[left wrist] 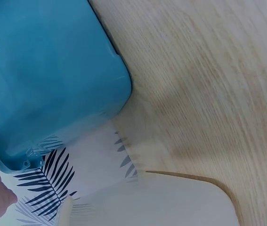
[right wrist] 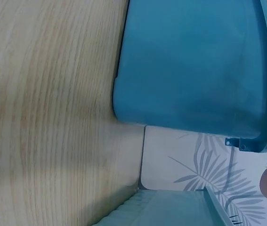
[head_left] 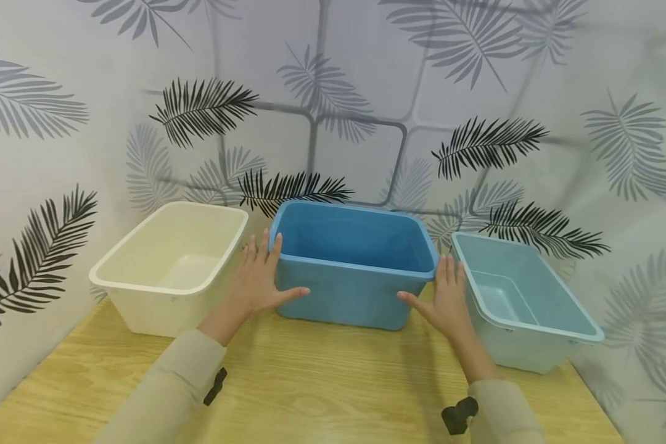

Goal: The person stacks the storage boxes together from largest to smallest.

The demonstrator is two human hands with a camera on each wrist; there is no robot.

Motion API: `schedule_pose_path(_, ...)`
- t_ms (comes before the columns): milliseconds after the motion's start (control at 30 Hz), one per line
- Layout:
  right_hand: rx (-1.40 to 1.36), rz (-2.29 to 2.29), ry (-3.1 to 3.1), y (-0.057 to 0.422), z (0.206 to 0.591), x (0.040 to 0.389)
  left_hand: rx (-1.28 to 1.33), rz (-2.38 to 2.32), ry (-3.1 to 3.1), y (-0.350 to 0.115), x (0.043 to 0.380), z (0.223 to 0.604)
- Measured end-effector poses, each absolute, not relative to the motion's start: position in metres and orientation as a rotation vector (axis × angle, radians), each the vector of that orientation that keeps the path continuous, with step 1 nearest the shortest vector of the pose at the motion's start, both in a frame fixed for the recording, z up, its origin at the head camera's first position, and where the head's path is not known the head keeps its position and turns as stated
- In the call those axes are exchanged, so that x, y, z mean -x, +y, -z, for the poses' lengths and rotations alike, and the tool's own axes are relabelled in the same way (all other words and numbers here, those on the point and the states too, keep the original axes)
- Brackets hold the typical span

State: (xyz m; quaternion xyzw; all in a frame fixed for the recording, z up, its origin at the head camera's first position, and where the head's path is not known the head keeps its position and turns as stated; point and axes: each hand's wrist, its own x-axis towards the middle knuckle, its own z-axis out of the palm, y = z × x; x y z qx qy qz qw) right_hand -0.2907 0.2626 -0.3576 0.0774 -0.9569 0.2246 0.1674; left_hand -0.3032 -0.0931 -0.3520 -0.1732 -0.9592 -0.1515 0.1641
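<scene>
Blue bin flanked by left grip and right grip
It is set midway along the worktop's far edge, its ends touched by straight, splayed fingers; nothing is grasped.

Blue bin — open-topped, upright — on wooden table.

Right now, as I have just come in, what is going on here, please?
A person's left hand and right hand are touching opposite ends of a blue tub. It stands on the wooden table, between a cream tub on the left and a pale green tub on the right.
</scene>
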Motion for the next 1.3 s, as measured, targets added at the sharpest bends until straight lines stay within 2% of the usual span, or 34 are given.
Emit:
schedule_pose_path(533, -0.223, -0.639, -2.764, 0.258, 0.348, 0.308, 0.479, 0.454, -2.789, -0.093, 0.326, 0.347)
schedule_pose_path(1300, -0.204, -0.657, -2.831, 0.261, 0.342, 0.314, 0.457, 0.523, -2.832, -0.09, 0.33, 0.342)
